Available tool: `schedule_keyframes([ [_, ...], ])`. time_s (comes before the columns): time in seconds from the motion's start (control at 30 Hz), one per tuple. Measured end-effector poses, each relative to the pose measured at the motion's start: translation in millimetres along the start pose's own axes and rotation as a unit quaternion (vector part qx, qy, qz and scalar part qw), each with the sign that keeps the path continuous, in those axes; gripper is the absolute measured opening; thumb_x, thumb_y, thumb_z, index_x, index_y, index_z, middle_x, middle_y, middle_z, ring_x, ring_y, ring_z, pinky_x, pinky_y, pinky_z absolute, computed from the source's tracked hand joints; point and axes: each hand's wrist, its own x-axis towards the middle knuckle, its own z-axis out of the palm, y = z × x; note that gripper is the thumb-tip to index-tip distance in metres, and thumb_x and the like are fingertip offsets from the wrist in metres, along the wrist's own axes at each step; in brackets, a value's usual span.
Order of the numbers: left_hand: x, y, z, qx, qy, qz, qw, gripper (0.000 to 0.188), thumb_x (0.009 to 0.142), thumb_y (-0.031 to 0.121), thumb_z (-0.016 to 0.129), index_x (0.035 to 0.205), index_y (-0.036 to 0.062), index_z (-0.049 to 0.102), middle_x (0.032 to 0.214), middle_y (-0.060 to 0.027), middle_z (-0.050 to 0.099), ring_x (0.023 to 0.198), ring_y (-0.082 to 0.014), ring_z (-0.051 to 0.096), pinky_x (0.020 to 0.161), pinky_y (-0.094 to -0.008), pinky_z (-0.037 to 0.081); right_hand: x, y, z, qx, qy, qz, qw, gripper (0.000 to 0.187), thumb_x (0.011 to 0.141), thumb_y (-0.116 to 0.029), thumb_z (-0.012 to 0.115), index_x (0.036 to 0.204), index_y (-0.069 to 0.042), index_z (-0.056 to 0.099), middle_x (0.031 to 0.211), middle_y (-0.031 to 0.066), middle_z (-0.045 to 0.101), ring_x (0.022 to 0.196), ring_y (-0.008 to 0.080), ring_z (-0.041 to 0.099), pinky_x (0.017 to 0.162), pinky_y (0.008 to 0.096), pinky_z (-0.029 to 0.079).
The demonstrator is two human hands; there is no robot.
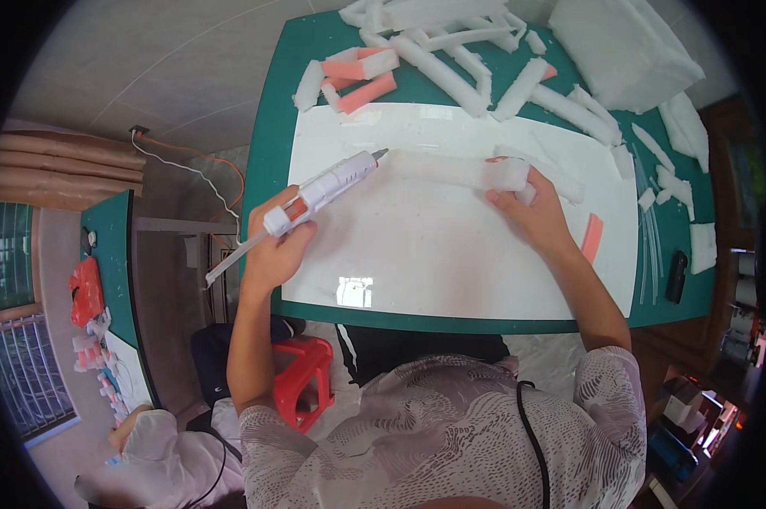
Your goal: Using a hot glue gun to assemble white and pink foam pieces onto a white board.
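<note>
Nearest, below the table, stands a red stool (302, 382), left of the person's patterned shirt (451, 424). A white board (434, 271) lies on the green table (264, 170). Over its left side, the left hand (277, 242) is closed round the white glue gun (332, 187), whose body holds a pale stick (230, 265) that juts well out of the rear end. The nozzle (381, 154) points up and right, close to the left end of a white foam strip (464, 172). The right hand (531, 212) grips that strip by its right end, between thumb and fingers, above the board.

Right of this hand a pink strip (592, 237) lies on the board; beyond the board's right edge are clear rods (650, 246) and a black tool (676, 276). Along the far edge, white and pink foam pieces (434, 72) lie heaped beside a big foam block (625, 55).

Off to the left, a co-worker (162, 450) sits by another table (116, 280), which bears a crumpled red bag (86, 291); its contents cannot be made out.
</note>
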Motion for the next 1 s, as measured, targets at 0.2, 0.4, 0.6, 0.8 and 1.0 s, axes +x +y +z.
schedule_keyframes([
  [0.2,-7.9,-8.4,6.2,-0.021,-0.042,-0.062,0.997,0.04,0.075,0.001,0.053,0.112,-0.0036,0.065,0.09,-0.0085,0.07,0.065,-0.0089,0.054,0.059,-0.0245,0.045,-1.6,0.5,-0.5,-0.02,-0.022,-0.014,0.999,0.048,0.082,-0.023,0.076,0.121,-0.001,0.059,0.108,0.0101,0.063,0.104,0.0194,0.056,0.093,0.029,0.043],
  [0.4,-12.1,1.9,13.0,-0.113,0.037,-0.075,0.99,0.026,0.07,-0.002,0.051,0.091,-0.0041,0.066,0.071,-0.003,0.06,0.058,-0.007,0.045,0.051,-0.0234,0.034,-5.5,-1.5,-2.5,0.022,-0.018,-0.039,0.999,0.047,0.082,-0.024,0.076,0.121,-0.003,0.06,0.109,0.0112,0.063,0.103,0.0206,0.058,0.093,0.0304,0.045],
  [0.6,-13.8,-6.8,9.9,-0.076,0.002,-0.102,0.992,0.028,0.074,0.002,0.052,0.099,-0.0021,0.064,0.084,-0.0073,0.067,0.064,-0.0105,0.055,0.058,-0.0264,0.046,-4.6,-1.0,0.9,-0.005,-0.028,-0.035,0.999,0.042,0.083,-0.023,0.075,0.119,-0.007,0.061,0.112,0.0109,0.064,0.104,0.0222,0.059,0.095,0.0334,0.046],
  [0.8,-12.6,-4.6,13.4,-0.099,0.051,-0.081,0.991,0.017,0.071,0.002,0.053,0.083,-0.0048,0.063,0.07,-0.0042,0.061,0.057,-0.0083,0.05,0.05,-0.0243,0.039,-4.0,2.7,-0.3,0.01,-0.014,-0.026,1.0,0.043,0.082,-0.024,0.076,0.119,-0.008,0.062,0.113,0.0108,0.064,0.106,0.0229,0.059,0.095,0.0343,0.046],
  [1.0,-16.2,-6.3,15.4,-0.104,0.044,-0.086,0.99,0.015,0.071,0.003,0.053,0.081,-0.0042,0.062,0.069,-0.0043,0.06,0.057,-0.0085,0.05,0.05,-0.0247,0.04,-2.2,-0.6,-0.4,0.005,-0.019,0.0,1.0,0.04,0.082,-0.011,0.074,0.12,-0.006,0.061,0.115,0.0052,0.063,0.106,0.0157,0.057,0.095,0.0296,0.045],
])
